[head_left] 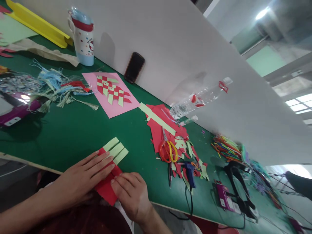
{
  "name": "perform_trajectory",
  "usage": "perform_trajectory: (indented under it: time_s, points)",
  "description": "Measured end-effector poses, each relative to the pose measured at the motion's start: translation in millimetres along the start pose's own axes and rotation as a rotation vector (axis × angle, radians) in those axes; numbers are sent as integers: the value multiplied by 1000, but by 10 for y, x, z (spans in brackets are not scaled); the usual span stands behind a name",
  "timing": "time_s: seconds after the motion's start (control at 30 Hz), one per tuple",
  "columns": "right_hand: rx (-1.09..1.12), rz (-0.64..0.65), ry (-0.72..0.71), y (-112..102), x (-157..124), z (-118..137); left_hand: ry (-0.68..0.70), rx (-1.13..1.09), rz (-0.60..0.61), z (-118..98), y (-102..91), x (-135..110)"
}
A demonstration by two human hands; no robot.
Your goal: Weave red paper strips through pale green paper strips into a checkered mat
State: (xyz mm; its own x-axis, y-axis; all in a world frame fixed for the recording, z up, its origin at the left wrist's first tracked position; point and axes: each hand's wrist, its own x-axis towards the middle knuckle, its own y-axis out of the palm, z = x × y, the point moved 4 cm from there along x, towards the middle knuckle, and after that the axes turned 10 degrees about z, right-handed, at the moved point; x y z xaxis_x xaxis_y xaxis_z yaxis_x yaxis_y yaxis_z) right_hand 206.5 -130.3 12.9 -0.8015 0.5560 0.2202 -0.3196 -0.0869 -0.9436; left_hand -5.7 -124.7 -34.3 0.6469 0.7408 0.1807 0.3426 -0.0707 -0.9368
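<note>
At the table's near edge lies a piece of red paper (106, 189), with pale green paper strips (116, 150) showing beyond its far end. My left hand (84, 175) rests flat across the red paper, fingers stretched out close to the green strips. My right hand (133, 192) has its fingers curled over the paper's right edge, the thumb side pressed against it. Part of the paper is hidden under both hands. Farther off, a woven red and green paper piece (112, 90) lies on a pink sheet (110, 110).
Scissors with red and yellow handles (168, 151) lie on red sheets and scraps, beside a blue glue gun (190, 174). Along the wall stand a flask (84, 42), a phone (134, 67) and a clear bottle (190, 104). Tassels (65, 92) lie at left.
</note>
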Motion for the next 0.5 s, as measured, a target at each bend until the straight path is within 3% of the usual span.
perform_trajectory:
  time_s: [0.1,0.2,0.3,0.43,0.5]
  points:
    - [-9,30,-46,-155,113,-18,7,36,9,-31,71,4]
    - [-14,62,-85,-228,213,-23,77,91,-61,-63,82,-11]
    - [-15,62,-104,-277,310,-30,54,63,-129,-41,77,-25]
    - [38,-137,-92,-485,392,-136,-18,-72,-159,40,89,-34]
    - [133,-212,-12,-592,394,-278,-59,-152,-154,91,78,-34]
